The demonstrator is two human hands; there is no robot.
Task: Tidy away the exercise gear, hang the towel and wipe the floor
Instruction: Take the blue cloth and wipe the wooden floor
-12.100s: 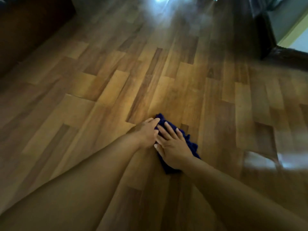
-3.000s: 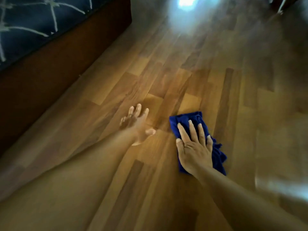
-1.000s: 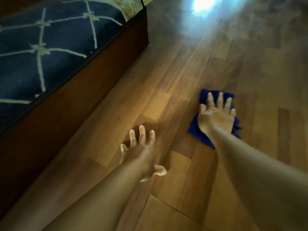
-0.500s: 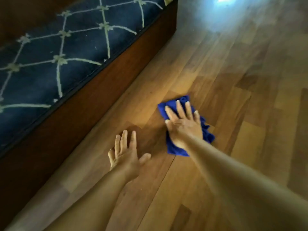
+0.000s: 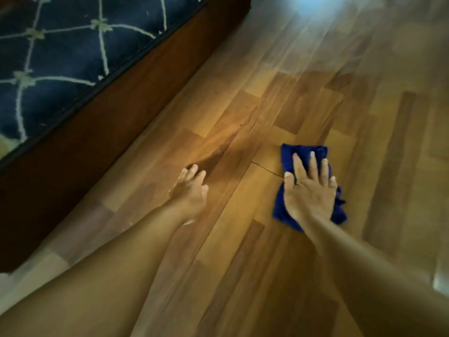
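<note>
A: Where is the cloth found?

B: A dark blue cloth (image 5: pixel 289 156), folded and a little bunched at its right side, is laid flat on the wooden floor (image 5: pixel 243 251), to the right of the middle of the view. It is well apart from the bed frame (image 5: pixel 116 110), whose dark wooden side is seen along the floor's left edge.

A: How is it being held?

B: It is pressed down by the right hand (image 5: pixel 309 190). The palm is laid flat on it and the fingers (image 5: pixel 297 164) are spread and stretched forward; nothing is clamped, so the grip is apart. The far edge of the cloth is left showing beyond the fingertips.

A: And the other hand?

B: The left hand (image 5: pixel 190 188) is rested on bare floorboards, between the cloth and the bed frame, touching neither. Its fingers are extended and loosely together, with nothing held, though that hand is blurred.

A: What is seen on the bed?

B: A navy cover (image 5: pixel 60 45) with a pale lattice pattern is spread over it, near the upper left corner. A bright patch of light is reflected on the floor at the far edge.
</note>
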